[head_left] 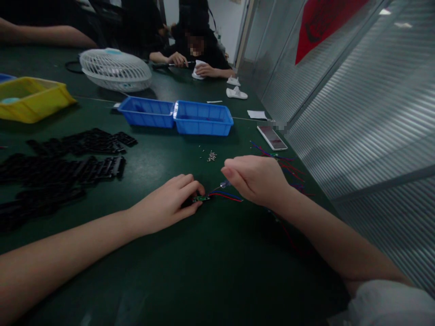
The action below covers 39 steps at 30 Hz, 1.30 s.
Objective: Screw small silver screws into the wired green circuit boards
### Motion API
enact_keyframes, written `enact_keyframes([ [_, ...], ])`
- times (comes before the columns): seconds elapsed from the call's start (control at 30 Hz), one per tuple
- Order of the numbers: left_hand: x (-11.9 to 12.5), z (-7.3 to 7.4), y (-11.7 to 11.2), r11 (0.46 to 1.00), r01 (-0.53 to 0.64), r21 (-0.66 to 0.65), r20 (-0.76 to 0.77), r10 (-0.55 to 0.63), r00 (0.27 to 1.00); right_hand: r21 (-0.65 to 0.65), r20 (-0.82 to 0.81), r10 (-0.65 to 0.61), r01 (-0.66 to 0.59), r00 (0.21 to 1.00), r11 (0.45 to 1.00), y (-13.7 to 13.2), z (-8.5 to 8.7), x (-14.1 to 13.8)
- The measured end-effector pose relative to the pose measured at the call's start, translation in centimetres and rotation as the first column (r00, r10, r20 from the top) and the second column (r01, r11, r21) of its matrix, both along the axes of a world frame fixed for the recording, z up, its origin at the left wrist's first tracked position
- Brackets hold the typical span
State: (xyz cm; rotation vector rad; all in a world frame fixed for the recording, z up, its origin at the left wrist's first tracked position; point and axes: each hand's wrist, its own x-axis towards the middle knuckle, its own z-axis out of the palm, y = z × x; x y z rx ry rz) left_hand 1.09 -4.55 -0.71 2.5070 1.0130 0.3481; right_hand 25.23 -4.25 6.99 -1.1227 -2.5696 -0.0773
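My left hand (175,201) pinches a small green circuit board (201,198) against the table between thumb and fingers. Red and blue wires (227,195) run from the board toward the right. My right hand (256,179) is closed around a screwdriver (224,184); its clear handle end and thin shaft show, and the rest is hidden in the fist. The shaft slants down to the left, its tip at the board's right end. Just beyond both hands lies a small pile of screws (211,156).
Rows of black plastic parts (64,167) cover the left side. Two blue bins (204,118), a yellow bin (32,100) and a white fan (115,70) stand farther back. A phone (272,137) and more wired boards (288,167) lie right. Across the table a person handles a white part (198,70).
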Motion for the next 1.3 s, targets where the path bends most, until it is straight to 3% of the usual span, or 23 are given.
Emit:
enact_keyframes([
  [0.2, -0.1, 0.0, 0.0, 1.000, 0.003, 0.009, 0.000, -0.003, 1.000, -0.116, -0.328, 0.129, -0.176, 0.936, 0.978, 0.3, -1.1, -0.3],
  [0.33, -0.2, -0.3, 0.0, 1.000, -0.001, 0.013, 0.004, 0.001, 1.000, -0.072, -0.439, 0.161, -0.213, 0.884, 0.974, 0.3, -1.8, -0.5],
  [0.47, -0.2, -0.1, 0.0, 1.000, 0.004, 0.009, -0.001, -0.004, 1.000, 0.008, -0.435, 0.241, -0.264, 0.868, 0.964, 0.1, -1.6, -0.5],
  [0.77, 0.0, -0.2, 0.1, 1.000, 0.003, 0.014, 0.007, -0.003, 1.000, 0.000, -0.425, 0.303, -0.335, 0.853, 0.942, 0.7, 0.7, 0.2],
  [1.07, -0.1, -0.1, -0.1, 1.000, 0.005, 0.007, 0.009, -0.005, 1.000, 0.097, -0.405, 0.340, -0.330, 0.849, 0.939, 0.5, -0.1, 0.2],
  [1.3, 0.1, 0.2, -0.1, 1.000, 0.007, 0.016, 0.003, -0.007, 1.000, 0.091, -0.286, 0.254, -0.238, 0.924, 0.967, 0.5, 0.6, 0.3],
])
